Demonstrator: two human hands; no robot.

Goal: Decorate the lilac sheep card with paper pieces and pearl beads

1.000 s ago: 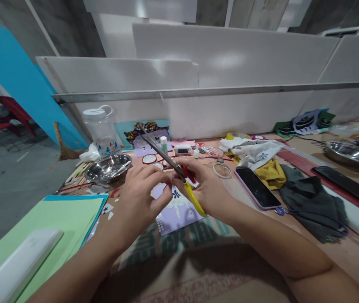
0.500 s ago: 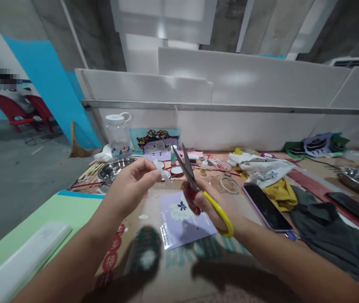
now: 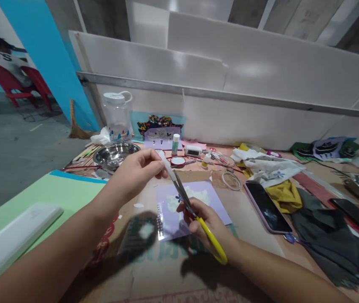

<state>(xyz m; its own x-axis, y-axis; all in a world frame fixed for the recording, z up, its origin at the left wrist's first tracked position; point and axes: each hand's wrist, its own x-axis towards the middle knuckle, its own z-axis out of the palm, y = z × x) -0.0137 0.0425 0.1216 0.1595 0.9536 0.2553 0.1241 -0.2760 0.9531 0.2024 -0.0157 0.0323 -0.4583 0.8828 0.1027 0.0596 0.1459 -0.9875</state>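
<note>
My left hand (image 3: 141,170) pinches a thin white strip (image 3: 166,164) between thumb and fingers; whether it is paper or cloth I cannot tell. Scissors (image 3: 184,195) with yellow handles are gripped in my right hand (image 3: 209,223). Their blades point up and left, nearly together, with the tips at the strip's lower end. Below the blades lies a purple sheet (image 3: 173,225) bearing a white cut-out shape and a small dark flower, partly covered by my right hand. A small white scrap (image 3: 138,205) rests on the cardboard (image 3: 148,269) left of it.
Behind stand a steel bowl (image 3: 116,153), a clear jug (image 3: 118,118), a glue stick (image 3: 175,145) and a small bottle (image 3: 206,160). To the right lie a phone (image 3: 268,208) and fabrics (image 3: 328,240). A green board (image 3: 72,189) is at left. A person (image 3: 4,59) sits far off.
The scissors have come over to the white strip, and their blades have closed from wide apart to nearly together. The camera view has tilted downward.
</note>
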